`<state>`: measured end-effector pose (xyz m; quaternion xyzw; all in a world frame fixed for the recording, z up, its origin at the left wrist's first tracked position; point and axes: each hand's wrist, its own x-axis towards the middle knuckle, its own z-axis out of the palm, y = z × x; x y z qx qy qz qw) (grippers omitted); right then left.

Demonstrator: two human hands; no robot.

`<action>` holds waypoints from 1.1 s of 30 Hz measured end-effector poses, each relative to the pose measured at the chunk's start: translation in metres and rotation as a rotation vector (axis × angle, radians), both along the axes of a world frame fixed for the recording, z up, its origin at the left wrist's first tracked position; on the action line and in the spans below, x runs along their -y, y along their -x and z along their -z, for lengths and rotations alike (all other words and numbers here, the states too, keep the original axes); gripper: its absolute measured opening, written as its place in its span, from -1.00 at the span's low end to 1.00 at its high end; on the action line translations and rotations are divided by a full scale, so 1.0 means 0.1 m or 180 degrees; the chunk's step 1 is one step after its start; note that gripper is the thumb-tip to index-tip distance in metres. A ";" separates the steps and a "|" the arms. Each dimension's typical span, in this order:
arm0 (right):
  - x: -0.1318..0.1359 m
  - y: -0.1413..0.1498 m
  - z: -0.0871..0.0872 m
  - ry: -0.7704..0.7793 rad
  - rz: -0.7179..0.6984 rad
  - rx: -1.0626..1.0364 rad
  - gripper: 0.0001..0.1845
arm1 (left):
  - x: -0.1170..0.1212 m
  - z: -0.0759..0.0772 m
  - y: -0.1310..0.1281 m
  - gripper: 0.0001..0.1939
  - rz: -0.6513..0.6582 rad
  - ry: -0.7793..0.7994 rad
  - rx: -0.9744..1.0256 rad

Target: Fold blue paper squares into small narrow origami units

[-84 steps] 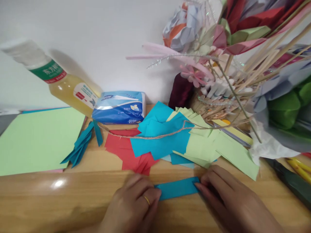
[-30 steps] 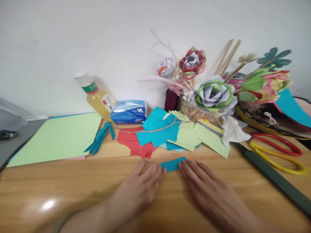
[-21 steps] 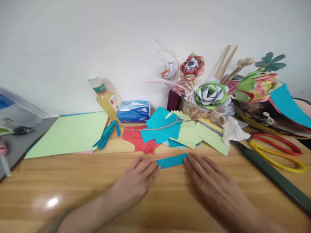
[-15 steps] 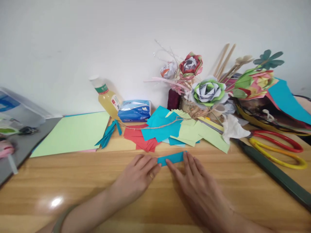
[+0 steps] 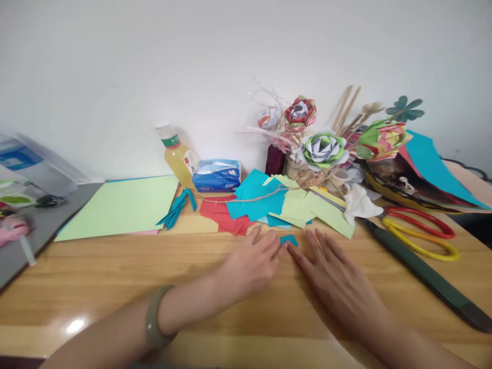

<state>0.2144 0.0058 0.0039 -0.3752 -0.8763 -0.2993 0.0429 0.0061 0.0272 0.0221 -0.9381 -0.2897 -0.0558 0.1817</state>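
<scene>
A small folded piece of blue paper (image 5: 288,240) lies on the wooden table, with its left part covered by my left hand (image 5: 249,262). The left fingers are bent and closed on the paper; a bracelet circles that wrist. My right hand (image 5: 338,269) rests palm down just to the right, fingers stretched out and apart. Its thumb tip reaches the paper's lower edge. Behind the hands, loose blue sheets (image 5: 251,192), red sheets (image 5: 223,215) and light green sheets (image 5: 330,212) overlap in a pile.
Red-and-yellow-handled scissors (image 5: 421,225) and a long dark green tool (image 5: 426,279) lie at right. Paper flowers (image 5: 323,148) stand behind. A tissue pack (image 5: 216,176), a juice bottle (image 5: 179,156), folded blue strips (image 5: 175,210) and a large green sheet (image 5: 123,205) are on the left.
My left hand has moved right along the blue paper and covers more of it. The right fingers have come off its right end and spread on the table. The view has shifted slightly.
</scene>
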 end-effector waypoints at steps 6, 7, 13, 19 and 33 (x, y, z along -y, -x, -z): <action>-0.01 -0.09 -0.02 0.0155 0.0139 0.0067 -0.39 | 0.02 0.13 0.11 -0.65 -0.0030 -0.0023 -0.0187; -0.01 -0.10 -0.03 0.0200 0.0131 0.0053 -0.38 | 0.04 0.13 0.20 -0.65 0.0012 -0.0040 -0.0218; -0.06 -0.20 -0.04 0.0398 0.0019 -0.0005 -0.38 | 0.12 0.15 0.46 -0.58 0.0153 0.0062 -0.0446; -0.08 -0.37 0.03 0.0920 -0.0096 -0.0618 -0.34 | 0.01 0.21 0.52 -0.64 0.0297 0.0524 0.0106; -0.16 -0.58 0.07 0.1480 0.0101 -0.2082 -0.60 | -0.19 0.06 0.15 -0.80 -0.0316 0.1117 0.1124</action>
